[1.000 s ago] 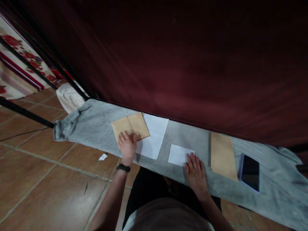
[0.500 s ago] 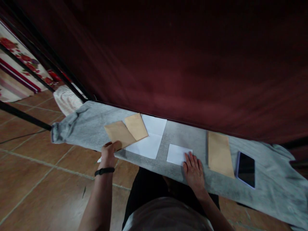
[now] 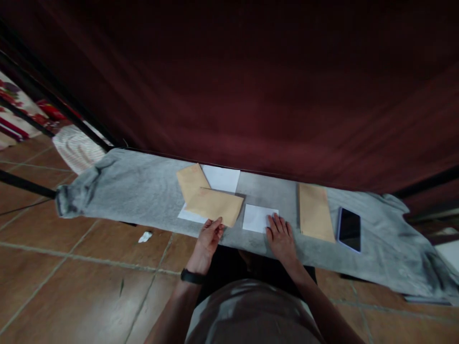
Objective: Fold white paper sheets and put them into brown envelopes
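Observation:
My left hand (image 3: 211, 235) pinches the near edge of a brown paper envelope (image 3: 216, 204), held just over the bench. Beneath it lie a second brown envelope (image 3: 192, 178) and a large white sheet of paper (image 3: 221, 177), both partly covered. Fingers stretched out, my right hand (image 3: 281, 237) lies flat on the right edge of a small folded white paper (image 3: 257, 218). To the right of that hand rests a stack of brown envelopes (image 3: 316, 212).
A phone (image 3: 349, 229) lies beyond the envelope stack on the grey cloth-covered bench (image 3: 136, 191). A dark red curtain (image 3: 244, 105) hangs along the back. Black metal bars (image 3: 27, 184) stand at the left. A white scrap (image 3: 145, 237) is on the tiled floor.
My left hand has carried its envelope rightward and turned it, bringing it near the folded paper. My right hand stays on that paper. The view has shifted slightly.

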`<state>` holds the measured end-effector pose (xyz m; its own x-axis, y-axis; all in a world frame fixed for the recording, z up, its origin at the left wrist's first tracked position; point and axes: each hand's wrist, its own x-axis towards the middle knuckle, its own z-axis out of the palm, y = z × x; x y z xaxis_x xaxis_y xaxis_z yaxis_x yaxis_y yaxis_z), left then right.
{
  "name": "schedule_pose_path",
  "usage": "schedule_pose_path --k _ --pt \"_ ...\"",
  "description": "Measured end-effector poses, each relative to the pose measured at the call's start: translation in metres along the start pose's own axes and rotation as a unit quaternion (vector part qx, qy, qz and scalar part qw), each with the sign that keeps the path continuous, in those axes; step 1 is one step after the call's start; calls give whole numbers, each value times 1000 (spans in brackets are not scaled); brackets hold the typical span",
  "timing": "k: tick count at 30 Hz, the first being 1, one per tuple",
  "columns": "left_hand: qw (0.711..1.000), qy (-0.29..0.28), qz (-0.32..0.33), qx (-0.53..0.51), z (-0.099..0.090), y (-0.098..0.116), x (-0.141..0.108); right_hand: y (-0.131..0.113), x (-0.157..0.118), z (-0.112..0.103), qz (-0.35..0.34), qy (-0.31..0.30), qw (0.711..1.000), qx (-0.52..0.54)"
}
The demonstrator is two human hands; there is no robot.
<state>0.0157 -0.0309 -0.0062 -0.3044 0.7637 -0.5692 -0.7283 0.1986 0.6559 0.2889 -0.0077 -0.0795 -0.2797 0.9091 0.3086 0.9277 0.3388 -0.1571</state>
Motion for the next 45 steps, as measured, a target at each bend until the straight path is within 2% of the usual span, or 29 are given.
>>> schedule_pose_path --k 2,4,6,7,10,11,12,14,17,20,25,27,28,29,30,31,32,34,36,37,38,40,45 --pt "1000 -3 0 3 4 -6 0 -2 4 -2 16 10 999 42" --pt "1000 -6 2 6 8 -14 -2 -10 11 -5 48 14 990 136" --pt "1000 -11 7 15 12 -26 -6 -24 21 -8 102 -5 952 288" --pt "1000 -14 9 22 14 -32 -8 -33 26 -10 141 -28 915 377" --pt "999 -31 8 40 18 -47 -13 -57 40 -16 226 -128 750 608" --pt "998 -37 4 42 18 -49 -14 -63 43 -19 246 -137 703 653" --pt "998 -40 -2 40 18 -50 -15 -67 45 -21 262 -141 668 682" --pt "999 -39 -20 26 16 -50 -16 -71 47 -26 281 -139 634 707" --pt "999 -28 -42 -1 12 -47 -17 -71 46 -32 282 -162 620 714" --pt "998 -30 -46 5 10 -46 -19 -71 44 -33 276 -179 629 704" --pt "993 -47 -78 80 1 -52 -24 -69 47 -25 245 -182 685 662" --pt "982 -81 -86 150 -6 -55 -29 -65 48 -22 232 -167 713 640" --pt "971 -102 -61 206 -8 -54 -32 -62 48 -22 227 -156 728 628" --pt "954 -121 -6 275 -10 -53 -34 -59 48 -21 220 -145 743 615" --pt "921 -141 74 356 -10 -49 -36 -57 48 -22 212 -137 758 602" --pt "869 -155 170 439 -8 -44 -37 -54 47 -23 204 -131 769 591" --pt "799 -164 267 513 -6 -37 -37 -52 46 -25 198 -129 776 585" --pt "630 -177 401 642 2 -21 -33 -50 44 -29 194 -127 779 583" --pt "491 -179 453 722 8 -6 -24 -49 42 -34 191 -125 779 584" --pt "444 -182 461 746 10 0 -19 -49 41 -36 190 -124 779 584" --pt "412 -186 462 763 11 5 -13 -49 40 -39 188 -125 779 585" --pt "382 -199 454 780 10 10 -4 -48 38 -42 184 -127 778 587" --pt "379 -241 425 786 5 14 4 -43 33 -48 175 -142 779 584"
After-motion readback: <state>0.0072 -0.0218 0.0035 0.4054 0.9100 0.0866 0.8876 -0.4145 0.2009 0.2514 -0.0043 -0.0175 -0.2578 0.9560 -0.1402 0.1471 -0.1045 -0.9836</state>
